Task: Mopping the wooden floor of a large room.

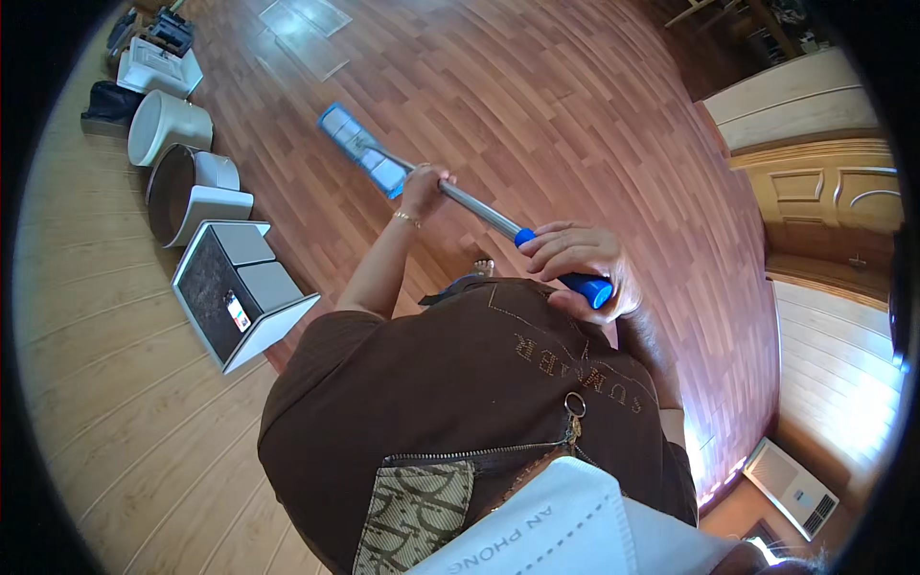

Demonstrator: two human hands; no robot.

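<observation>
A flat mop (487,213) with a metal pole crosses in front of me. Its blue-edged mop head (388,173) lies on the wooden floor ahead and to the left. My left hand (423,191), with a bracelet at the wrist, is wrapped round the pole not far from the mop head. Higher up, my right hand (581,261) grips the blue handle end, its fingers curled over the top. One of my feet (484,267) shows below the pole.
Along the left wall stand a small cabinet (251,244) with a phone on top, a round brown-topped stool (172,195), a white rounded seat (169,129) and a black bag (108,103). A wooden door (824,196) is on the right. A white appliance (792,487) sits lower right.
</observation>
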